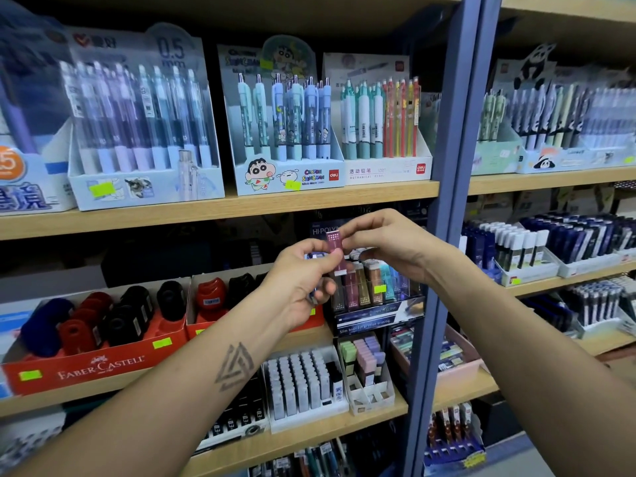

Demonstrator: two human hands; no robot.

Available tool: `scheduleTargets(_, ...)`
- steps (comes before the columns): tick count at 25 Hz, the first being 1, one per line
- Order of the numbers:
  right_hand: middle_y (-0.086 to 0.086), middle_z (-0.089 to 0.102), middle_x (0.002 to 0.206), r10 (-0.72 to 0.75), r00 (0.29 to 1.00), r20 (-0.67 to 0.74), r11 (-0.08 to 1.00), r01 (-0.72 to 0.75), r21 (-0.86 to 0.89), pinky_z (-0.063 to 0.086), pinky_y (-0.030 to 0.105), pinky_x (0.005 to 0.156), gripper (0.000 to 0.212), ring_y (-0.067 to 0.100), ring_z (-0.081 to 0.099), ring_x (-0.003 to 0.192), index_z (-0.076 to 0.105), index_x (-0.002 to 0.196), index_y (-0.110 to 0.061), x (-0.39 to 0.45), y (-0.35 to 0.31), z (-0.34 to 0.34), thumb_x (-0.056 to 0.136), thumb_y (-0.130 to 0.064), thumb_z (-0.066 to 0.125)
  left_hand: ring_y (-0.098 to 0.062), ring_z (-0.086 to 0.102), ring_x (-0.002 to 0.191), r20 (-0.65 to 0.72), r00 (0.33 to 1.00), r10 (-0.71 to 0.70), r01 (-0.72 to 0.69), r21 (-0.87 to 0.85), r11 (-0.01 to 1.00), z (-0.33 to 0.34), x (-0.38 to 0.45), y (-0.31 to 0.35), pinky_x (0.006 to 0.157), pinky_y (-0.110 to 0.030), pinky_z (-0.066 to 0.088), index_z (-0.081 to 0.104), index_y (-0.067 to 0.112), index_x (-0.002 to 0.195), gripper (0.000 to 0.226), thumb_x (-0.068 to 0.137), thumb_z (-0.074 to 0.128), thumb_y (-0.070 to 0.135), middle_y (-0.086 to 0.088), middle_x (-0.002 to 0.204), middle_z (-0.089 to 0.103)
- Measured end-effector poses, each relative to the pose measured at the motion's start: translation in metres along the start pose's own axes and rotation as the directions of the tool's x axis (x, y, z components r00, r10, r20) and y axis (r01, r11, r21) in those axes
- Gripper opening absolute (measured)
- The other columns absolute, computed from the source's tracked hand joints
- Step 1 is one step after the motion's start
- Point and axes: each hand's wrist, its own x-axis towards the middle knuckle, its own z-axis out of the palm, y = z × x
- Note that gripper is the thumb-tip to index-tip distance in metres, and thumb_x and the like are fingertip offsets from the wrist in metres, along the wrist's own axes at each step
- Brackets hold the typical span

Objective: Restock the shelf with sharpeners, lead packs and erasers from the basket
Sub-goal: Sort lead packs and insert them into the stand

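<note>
A slim pink lead pack (335, 247) stands upright between both hands in front of the middle shelf. My right hand (382, 241) pinches its top end. My left hand (303, 280) holds its lower part and also grips a few more small packs, mostly hidden in the palm. Just behind and below stands a dark display box (377, 313) with several coloured lead packs in rows. Red Faber-Castell trays (99, 364) with red, black and blue sharpeners sit to the left on the same shelf. The basket is out of view.
Pen displays fill the upper shelf (220, 208). A blue upright post (444, 235) splits the shelving. The lower shelf carries white refill packs (299, 383) and pastel erasers (364, 356). More lead boxes (523, 253) stand right of the post.
</note>
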Motion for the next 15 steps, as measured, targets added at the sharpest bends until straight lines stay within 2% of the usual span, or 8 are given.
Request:
scheduleTargets(4, 0.01, 0.07, 0.081, 0.005, 1.0, -0.01, 0.996, -0.004, 0.093, 0.051, 0.036, 0.078, 0.007, 0.02, 0.064, 0.08, 0.069, 0.086, -0.005, 0.008, -0.004, 0.009, 0.086, 0.002, 0.07, -0.007, 0.042, 0.034, -0.037, 0.999, -0.036, 0.034, -0.043, 0.999, -0.002, 0.004, 0.007, 0.03, -0.012, 0.025, 0.06, 0.004, 0.097, 0.007, 0.092, 0.065, 0.002, -0.017, 0.082, 0.063)
scheduleTargets(6, 0.012, 0.069, 0.083, 0.032, 0.998, -0.06, 0.997, -0.027, 0.073, 0.056, 0.04, 0.079, 0.005, 0.023, 0.067, 0.078, 0.063, 0.094, -0.006, 0.012, -0.002, 0.01, 0.096, -0.003, 0.06, -0.009, 0.043, 0.037, -0.046, 0.995, -0.088, 0.085, -0.081, 0.993, -0.007, 0.005, 0.014, 0.031, -0.013, 0.026, 0.057, 0.001, 0.087, 0.006, 0.092, 0.058, -0.002, -0.021, 0.085, 0.058)
scheduleTargets(8, 0.004, 0.066, 0.083, -0.005, 0.995, -0.096, 0.973, -0.017, -0.228, 0.057, 0.032, 0.066, 0.012, 0.021, 0.066, 0.072, 0.063, 0.109, -0.009, 0.016, 0.001, 0.008, 0.101, -0.011, 0.056, -0.013, 0.043, 0.047, -0.026, 0.991, -0.135, 0.129, -0.169, 0.977, -0.014, 0.004, 0.02, 0.036, -0.016, 0.032, 0.051, 0.001, 0.084, 0.009, 0.089, 0.047, -0.006, -0.022, 0.087, 0.055)
scheduleTargets(10, -0.005, 0.064, 0.087, -0.072, 0.995, -0.074, 0.824, 0.018, -0.566, 0.046, 0.015, 0.06, 0.023, 0.013, 0.061, 0.072, 0.065, 0.122, -0.014, 0.021, 0.006, 0.006, 0.101, -0.013, 0.055, -0.016, 0.043, 0.057, 0.005, 0.987, -0.163, 0.159, -0.246, 0.956, -0.021, 0.001, 0.023, 0.046, -0.019, 0.038, 0.048, 0.003, 0.088, 0.016, 0.087, 0.037, -0.008, -0.024, 0.091, 0.056)
scheduleTargets(12, -0.009, 0.059, 0.082, -0.053, 0.998, -0.021, 0.733, 0.025, -0.68, 0.037, 0.011, 0.052, 0.028, 0.004, 0.053, 0.067, 0.064, 0.126, -0.012, 0.026, 0.007, 0.004, 0.102, -0.008, 0.051, -0.02, 0.05, 0.064, 0.015, 0.987, -0.157, 0.155, -0.283, 0.947, -0.024, 0.0, 0.021, 0.056, -0.024, 0.042, 0.047, 0.002, 0.096, 0.021, 0.088, 0.033, -0.012, -0.028, 0.099, 0.058)
scheduleTargets(15, -0.009, 0.063, 0.077, -0.039, 0.999, -0.003, 0.716, 0.026, -0.698, 0.043, 0.01, 0.051, 0.015, 0.006, 0.061, 0.067, 0.07, 0.109, -0.01, 0.033, 0.007, 0.0, 0.094, -0.009, 0.066, -0.031, 0.068, 0.085, 0.018, 0.991, -0.132, 0.131, -0.323, 0.937, -0.028, 0.002, 0.02, 0.069, -0.04, 0.055, 0.047, 0.003, 0.099, 0.025, 0.09, 0.032, -0.015, -0.033, 0.113, 0.06)
